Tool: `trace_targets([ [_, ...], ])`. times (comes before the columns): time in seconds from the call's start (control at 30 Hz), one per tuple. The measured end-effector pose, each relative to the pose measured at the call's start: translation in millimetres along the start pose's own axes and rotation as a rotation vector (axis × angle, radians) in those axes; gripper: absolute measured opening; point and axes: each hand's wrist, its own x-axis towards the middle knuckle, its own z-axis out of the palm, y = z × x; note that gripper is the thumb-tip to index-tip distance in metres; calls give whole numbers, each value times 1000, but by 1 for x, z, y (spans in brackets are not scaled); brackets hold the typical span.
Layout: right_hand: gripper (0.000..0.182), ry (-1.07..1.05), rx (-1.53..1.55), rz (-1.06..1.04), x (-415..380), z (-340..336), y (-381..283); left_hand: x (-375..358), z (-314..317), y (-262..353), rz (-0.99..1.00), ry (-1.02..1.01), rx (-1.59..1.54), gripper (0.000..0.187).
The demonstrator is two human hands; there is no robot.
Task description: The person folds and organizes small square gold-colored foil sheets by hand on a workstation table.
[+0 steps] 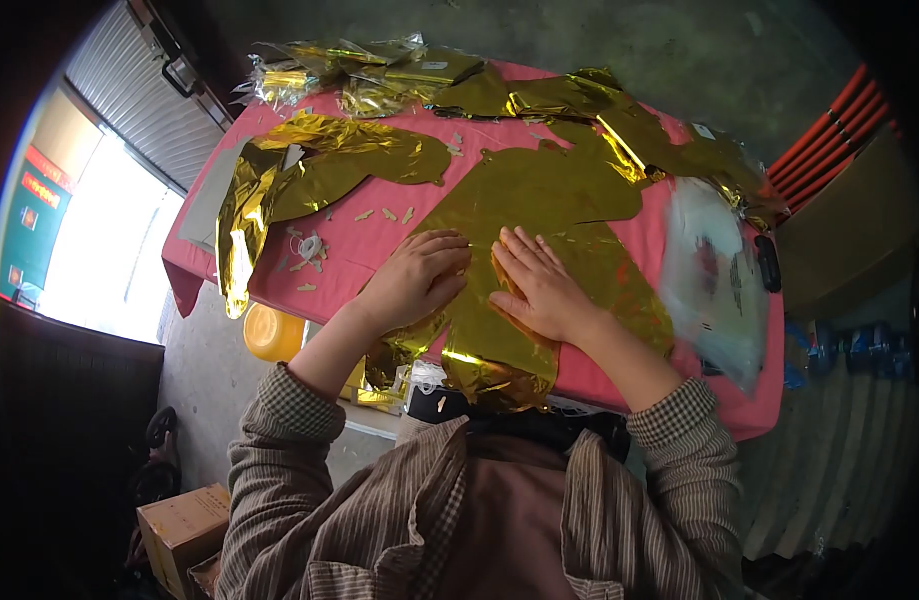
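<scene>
A large, flat sheet of gold foil [539,185], shaped like an uninflated foil balloon, lies across the pink-covered table [354,235] and hangs over its near edge. My left hand [419,275] rests on its left side, fingers bent and drawn together on the foil. Flat against the middle, my right hand [544,285] has its fingers stretched out and slightly apart. A second gold foil piece [359,155], crumpled at its left end, lies farther to the left. Small pale scraps [389,214] and a small white roll [307,246] are scattered between the two pieces.
Clear-wrapped gold foil packs [409,75] line the far edge. At right lie a clear plastic bag [714,290] and a black object [767,263]. A yellow container [272,332] and a cardboard box [184,530] stand below left. Red poles [829,130] lean at right.
</scene>
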Motion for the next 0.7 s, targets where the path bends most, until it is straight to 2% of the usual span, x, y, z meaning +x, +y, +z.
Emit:
trace_targets([
  [0.33, 65, 43, -23, -2, 4, 6, 4, 0, 1, 0, 3, 19, 25, 27],
  [0.7, 64, 58, -29, 2, 7, 8, 5, 8, -7, 2, 32, -96, 38, 26],
])
